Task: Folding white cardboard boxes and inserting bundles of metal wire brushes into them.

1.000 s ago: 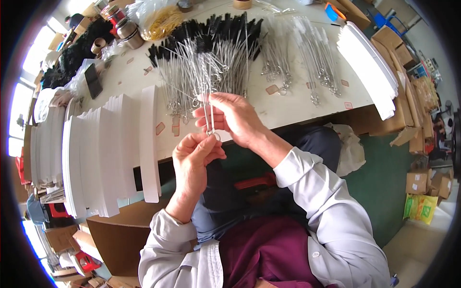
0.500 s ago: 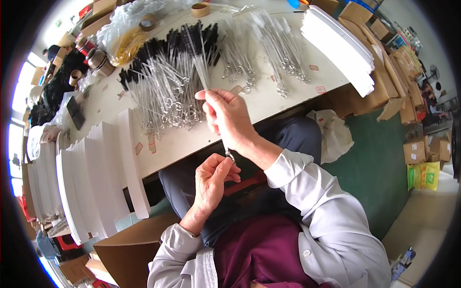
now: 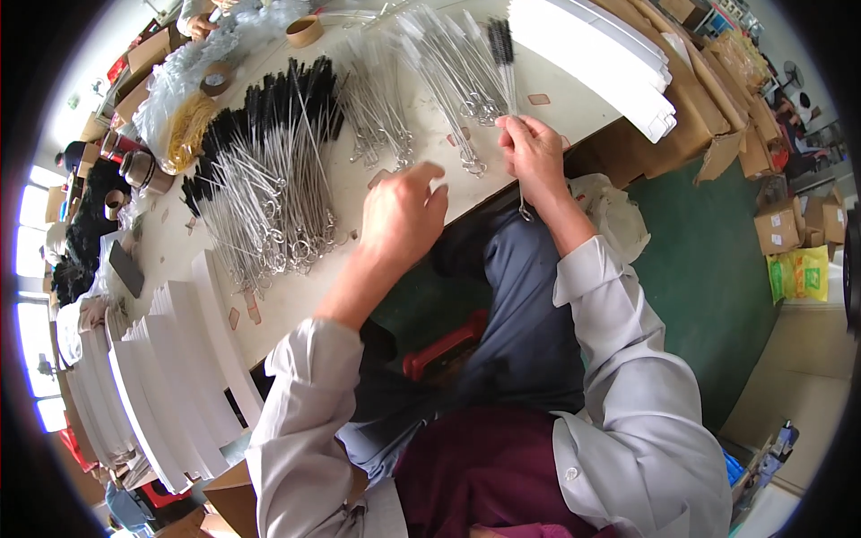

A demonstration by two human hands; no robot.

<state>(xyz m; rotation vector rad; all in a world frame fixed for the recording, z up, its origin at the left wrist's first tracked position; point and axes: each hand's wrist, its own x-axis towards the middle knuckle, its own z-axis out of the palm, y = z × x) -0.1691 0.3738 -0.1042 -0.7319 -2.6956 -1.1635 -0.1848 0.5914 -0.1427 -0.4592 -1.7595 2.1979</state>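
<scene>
My right hand (image 3: pixel 536 166) pinches the wire stem of a black bottle brush (image 3: pixel 502 43). Its bristles point up and away, and its ring end hangs below my fingers; whether more than one brush is in the grip I cannot tell. My left hand (image 3: pixel 399 215), slightly blurred, hovers over the table's near edge with thumb and forefinger apart and nothing visible in it. Left of it lies a big heap of black-bristled brushes (image 3: pixel 278 170), ring ends toward me. White-bristled brushes lie in a middle bunch (image 3: pixel 377 103) and a right bunch (image 3: pixel 457 76).
White card strips are stacked at the right (image 3: pixel 596 58) and left (image 3: pixel 170 386) of the table. Beyond are a tape roll (image 3: pixel 304 32), yellow ties (image 3: pixel 190 130) and another person's hand (image 3: pixel 202 25). Cardboard boxes (image 3: pixel 708 117) and a white bag (image 3: pixel 614 215) stand right. A red bar (image 3: pixel 444 345) shows under the table.
My right hand has moved right with the brush, from the black heap to beside the right white bunch. My left hand has left the brush's ring end and risen over the table edge.
</scene>
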